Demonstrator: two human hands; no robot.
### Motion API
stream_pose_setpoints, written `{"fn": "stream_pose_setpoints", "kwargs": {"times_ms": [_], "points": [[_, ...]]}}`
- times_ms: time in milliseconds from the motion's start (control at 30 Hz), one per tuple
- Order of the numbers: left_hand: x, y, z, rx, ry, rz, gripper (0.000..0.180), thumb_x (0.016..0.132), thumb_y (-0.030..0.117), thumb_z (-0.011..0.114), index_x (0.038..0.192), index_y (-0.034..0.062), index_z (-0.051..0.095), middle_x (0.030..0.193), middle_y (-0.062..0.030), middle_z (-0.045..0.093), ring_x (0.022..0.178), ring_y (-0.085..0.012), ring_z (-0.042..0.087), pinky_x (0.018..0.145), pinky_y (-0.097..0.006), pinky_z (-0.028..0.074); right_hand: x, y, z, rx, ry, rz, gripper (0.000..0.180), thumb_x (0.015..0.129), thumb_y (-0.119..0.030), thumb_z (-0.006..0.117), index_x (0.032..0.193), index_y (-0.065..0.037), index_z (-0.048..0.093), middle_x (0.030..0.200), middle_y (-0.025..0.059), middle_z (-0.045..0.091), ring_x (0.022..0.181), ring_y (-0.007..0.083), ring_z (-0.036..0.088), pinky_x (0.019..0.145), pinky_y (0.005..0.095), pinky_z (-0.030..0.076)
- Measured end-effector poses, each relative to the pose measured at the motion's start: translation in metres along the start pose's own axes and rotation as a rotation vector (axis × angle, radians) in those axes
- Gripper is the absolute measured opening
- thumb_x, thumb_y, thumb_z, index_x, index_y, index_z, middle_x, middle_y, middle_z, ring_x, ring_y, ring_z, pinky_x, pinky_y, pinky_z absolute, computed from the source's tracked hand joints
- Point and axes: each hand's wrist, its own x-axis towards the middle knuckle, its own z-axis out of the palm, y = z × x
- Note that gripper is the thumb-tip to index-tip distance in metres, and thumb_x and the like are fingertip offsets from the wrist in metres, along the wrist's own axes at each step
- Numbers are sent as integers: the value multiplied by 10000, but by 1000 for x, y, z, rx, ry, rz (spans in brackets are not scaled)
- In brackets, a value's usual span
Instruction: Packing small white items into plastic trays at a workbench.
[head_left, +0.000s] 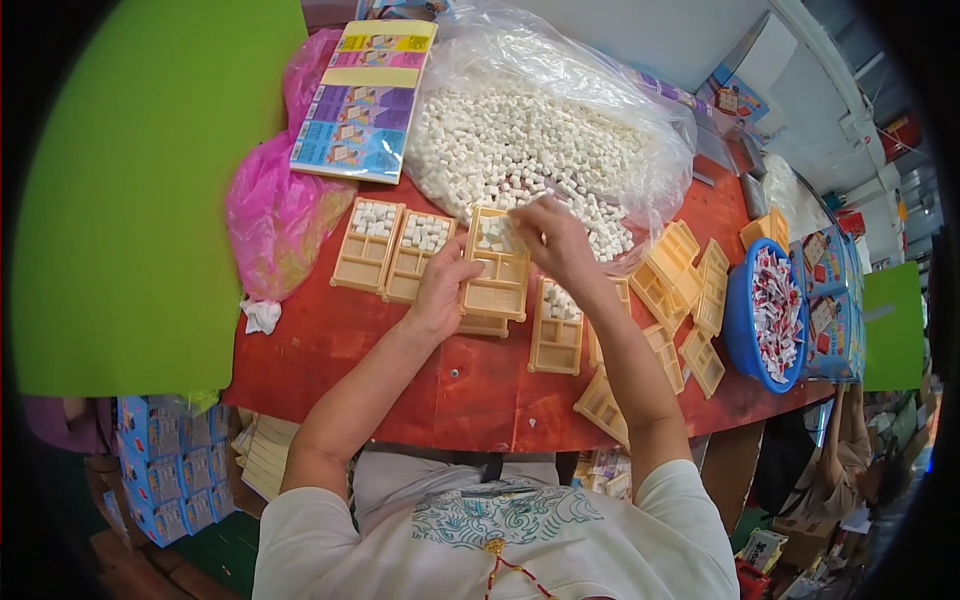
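Observation:
My left hand (440, 285) grips the left edge of a tan plastic tray (496, 280) with compartments, held tilted over the red table (470, 390). My right hand (553, 236) is at the tray's top compartment, fingers closed on small white cubes there. Behind lies a clear plastic bag (560, 130) heaped with white cubes. Two trays with cubes in their top compartments (368, 245) (420, 255) lie to the left. Another partly filled tray (556, 325) lies to the right, beside my right forearm.
A pile of empty tan trays (690, 290) lies at the right, next to a blue bowl (745, 325) of red-and-white wrapped pieces. A pink plastic bag (275, 210) and a flat printed card sheet (365, 100) sit at the back left. Blue boxes (165, 460) are stacked below the table.

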Motion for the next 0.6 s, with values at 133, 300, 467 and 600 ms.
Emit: {"fn": "stream_pose_setpoints", "kwargs": {"times_ms": [133, 300, 467, 600], "points": [[-40, -2, -10, -37, -18, 15, 472, 832, -51, 485, 1303, -30, 457, 1178, -138, 606, 1064, -211, 625, 937, -333, 517, -25, -35, 7, 35, -23, -74, 213, 861, -6, 632, 1066, -44, 678, 901, 78, 600, 788, 188, 608, 659, 294, 478], [-107, 6, -35, -44, 56, 9, 479, 832, -30, 504, 1307, -29, 447, 1214, -138, 593, 1098, -217, 614, 974, -353, 497, -49, -69, 25, 219, 95, 75, 315, 857, 28, 613, 1161, -50, 643, 1019, 61, 571, 825, 126, 579, 634, 246, 466], [-165, 16, -70, 29, 108, 59, 468, 821, -6, 517, 1285, -33, 470, 1207, -136, 594, 1115, -206, 600, 965, -337, 492, -79, -109, 74, 326, -107, 129, 325, 875, -48, 597, 1199, -13, 593, 1115, 95, 549, 874, 160, 578, 657, 253, 491], [-192, 45, -107, 202, 157, 95, 497, 808, 9, 508, 1300, -44, 465, 1186, -142, 614, 1072, -200, 621, 937, -323, 501, -78, -131, 125, 364, -173, 65, 321, 865, -55, 612, 1182, -4, 592, 1100, 116, 556, 821, 192, 580, 685, 289, 489]]}}
